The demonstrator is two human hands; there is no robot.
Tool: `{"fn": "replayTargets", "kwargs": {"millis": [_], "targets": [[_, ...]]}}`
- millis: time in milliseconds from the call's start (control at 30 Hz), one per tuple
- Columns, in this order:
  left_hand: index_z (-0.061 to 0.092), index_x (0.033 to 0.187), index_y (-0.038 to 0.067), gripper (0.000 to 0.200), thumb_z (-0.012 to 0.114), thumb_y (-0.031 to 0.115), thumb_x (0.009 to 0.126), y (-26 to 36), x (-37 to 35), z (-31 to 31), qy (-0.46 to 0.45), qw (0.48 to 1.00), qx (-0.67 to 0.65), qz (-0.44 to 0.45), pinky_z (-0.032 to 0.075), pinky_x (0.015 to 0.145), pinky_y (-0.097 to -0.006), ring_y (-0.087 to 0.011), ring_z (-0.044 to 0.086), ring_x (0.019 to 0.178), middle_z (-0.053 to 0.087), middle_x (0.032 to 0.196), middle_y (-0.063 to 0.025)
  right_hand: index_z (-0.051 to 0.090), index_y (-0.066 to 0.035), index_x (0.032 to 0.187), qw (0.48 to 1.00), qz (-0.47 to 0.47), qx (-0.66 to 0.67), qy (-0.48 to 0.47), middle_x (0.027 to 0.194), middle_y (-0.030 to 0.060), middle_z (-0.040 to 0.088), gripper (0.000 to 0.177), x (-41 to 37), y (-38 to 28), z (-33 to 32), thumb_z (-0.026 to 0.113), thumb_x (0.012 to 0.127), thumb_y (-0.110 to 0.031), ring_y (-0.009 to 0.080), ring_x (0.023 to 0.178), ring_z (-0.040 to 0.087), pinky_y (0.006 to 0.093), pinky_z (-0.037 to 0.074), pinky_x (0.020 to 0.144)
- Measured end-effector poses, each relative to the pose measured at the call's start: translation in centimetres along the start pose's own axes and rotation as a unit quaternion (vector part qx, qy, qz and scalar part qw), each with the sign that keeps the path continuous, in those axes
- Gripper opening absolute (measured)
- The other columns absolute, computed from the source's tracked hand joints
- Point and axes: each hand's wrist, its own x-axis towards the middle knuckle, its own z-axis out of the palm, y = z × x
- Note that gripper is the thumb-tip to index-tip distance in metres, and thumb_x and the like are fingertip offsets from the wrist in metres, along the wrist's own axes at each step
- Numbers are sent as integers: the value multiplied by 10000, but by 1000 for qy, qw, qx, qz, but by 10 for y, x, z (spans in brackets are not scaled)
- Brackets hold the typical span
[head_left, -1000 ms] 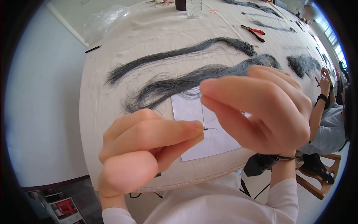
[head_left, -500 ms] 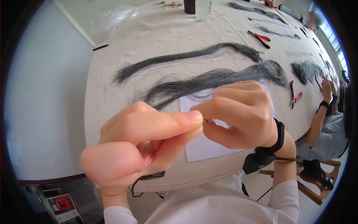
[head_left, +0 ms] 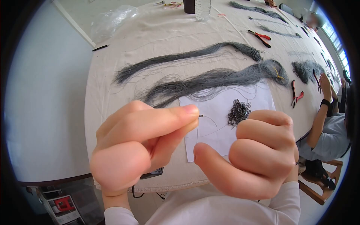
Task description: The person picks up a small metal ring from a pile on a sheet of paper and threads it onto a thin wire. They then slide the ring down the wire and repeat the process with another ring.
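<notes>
My left hand (head_left: 131,138) pinches a small dark fish hook between thumb and forefinger; only its end (head_left: 201,116) shows past the fingertips. A thin line (head_left: 197,134) runs down from that pinch to my right thumb, and a short loose end curves off to the right. My right hand (head_left: 255,157) is closed, with its fingers curled and its thumb stretched toward the line. Behind it, a heap of dark fish hooks (head_left: 238,112) lies on a white paper sheet (head_left: 213,142). Past the sheet is a bundle of grey line (head_left: 210,82).
Another grey bundle (head_left: 176,56) lies farther back. Red-and-black pliers (head_left: 260,38) and a second pair of pliers (head_left: 296,94) rest on the cloth-covered table (head_left: 150,41). A dark pen (head_left: 100,47) is at the left edge. At right, a co-worker's hand (head_left: 325,88) is beside more line.
My right hand has drawn away from my left, down and to the right, turning as it went. The line between them and the heap of hooks now show.
</notes>
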Motion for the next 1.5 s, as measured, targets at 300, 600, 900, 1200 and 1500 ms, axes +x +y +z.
{"fn": "replayTargets", "kwargs": {"millis": [300,600,900,1200,1500], "targets": [[293,907,72,499,694,-159,721,-2,-4,9,-2,999,-42,27,341,445,-206,-147,455,487,650,826,-247,689,-118,874,990,104,-78,52,599,-37,261,393,2,-6,-6,739,525,-293,136,520,351,278,337,519],[291,949,107,580,687,-211,670,10,-1,5,-33,994,-105,-14,402,454,-240,-185,491,495,636,819,-194,676,-19,832,995,-36,24,87,516,3,460,292,-10,52,14,743,551,23,137,396,399,255,300,371],[255,931,110,502,689,-98,786,13,-3,-2,1,998,-43,-37,432,456,-225,-175,496,499,656,881,-221,651,-14,802,991,19,128,-37,533,8,420,240,-16,44,26,712,570,-16,162,406,424,286,315,370],[272,941,79,481,687,-107,784,6,0,-8,-18,1000,7,7,417,456,-221,-167,495,497,663,904,-236,637,-2,743,995,-40,86,35,529,-33,289,250,-14,25,25,716,506,1,86,385,314,231,190,359],[313,940,35,463,708,-116,752,10,3,1,-12,999,40,16,376,423,-221,-145,471,489,676,868,-185,697,-90,848,1000,-7,30,5,568,-62,190,337,-9,5,-3,744,517,-133,54,432,273,224,177,410]]}}
